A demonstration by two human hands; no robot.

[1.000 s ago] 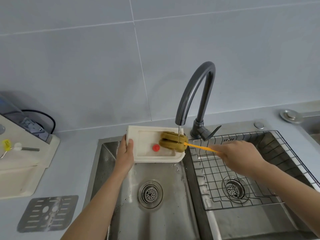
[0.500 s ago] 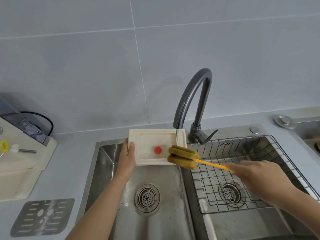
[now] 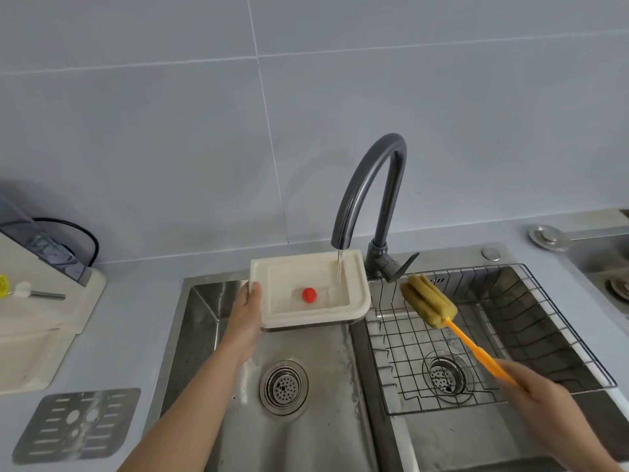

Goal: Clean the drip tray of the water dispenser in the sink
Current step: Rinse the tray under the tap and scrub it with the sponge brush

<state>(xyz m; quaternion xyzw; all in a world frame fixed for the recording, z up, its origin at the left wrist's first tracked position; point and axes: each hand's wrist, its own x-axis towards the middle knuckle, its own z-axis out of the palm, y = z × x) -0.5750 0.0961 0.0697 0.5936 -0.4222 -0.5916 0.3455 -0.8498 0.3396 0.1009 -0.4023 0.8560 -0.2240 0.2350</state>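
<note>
The white drip tray (image 3: 357, 303), with a red float (image 3: 309, 296) inside, hangs over the back of the left sink basin (image 3: 204, 321). My left hand (image 3: 246, 313) grips its left edge. A thin stream of water from the dark faucet (image 3: 371, 185) falls into the tray's right side. My right hand (image 3: 541, 400) holds the orange handle of a sponge brush; its yellow-brown sponge head (image 3: 429, 301) hovers over the right basin, apart from the tray.
A wire rack (image 3: 483, 338) lies in the right basin above a drain. The water dispenser (image 3: 37, 301) stands on the counter at left. The grey metal grille (image 3: 75, 425) lies on the counter at the front left. A stove edge is at far right.
The sponge brush has left the tray and moved right, over the wire rack. The tray now sits lower and flatter under the running water.
</note>
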